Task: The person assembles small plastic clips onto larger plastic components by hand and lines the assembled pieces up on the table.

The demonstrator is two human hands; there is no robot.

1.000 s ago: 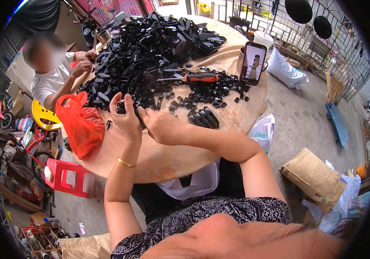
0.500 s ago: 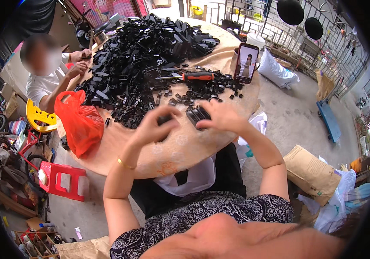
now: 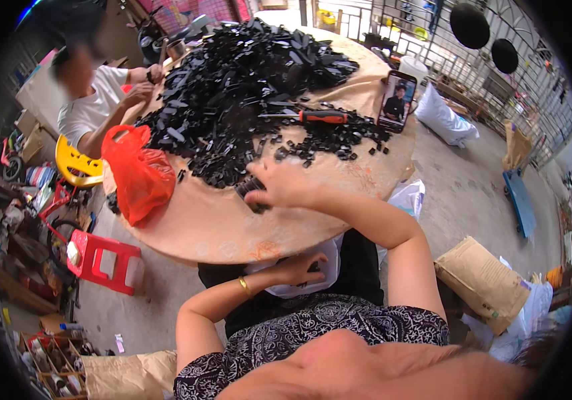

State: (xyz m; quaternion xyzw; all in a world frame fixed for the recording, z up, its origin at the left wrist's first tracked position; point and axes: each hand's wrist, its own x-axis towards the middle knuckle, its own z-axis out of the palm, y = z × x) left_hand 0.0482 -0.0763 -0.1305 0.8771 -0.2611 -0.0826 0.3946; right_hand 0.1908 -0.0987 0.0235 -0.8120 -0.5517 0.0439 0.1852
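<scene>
My right hand [image 3: 279,185] is over the near part of the round table, blurred by motion. Its fingers close on a ribbed stack of black plastic pieces [image 3: 251,192], close to the tabletop. Below the table edge, my left hand [image 3: 296,270], with a gold bangle at the wrist, hangs over a white plastic bag [image 3: 329,263] on my lap. Its fingers curl around a small dark piece [image 3: 314,267], partly hidden by them. Just beyond my right hand spreads a large heap of black plastic parts [image 3: 232,93], with smaller bits along its near side.
A screwdriver [image 3: 322,117] with a red and black handle lies on the heap. A phone [image 3: 397,103] stands at the right, a red plastic bag [image 3: 140,180] at the left. Across the heap a co-worker [image 3: 92,100] handles something. A red stool [image 3: 104,260] stands on the floor.
My left hand has dropped from the tabletop to the white bag on my lap. My right hand has moved left with the black stack. The view has shifted slightly.
</scene>
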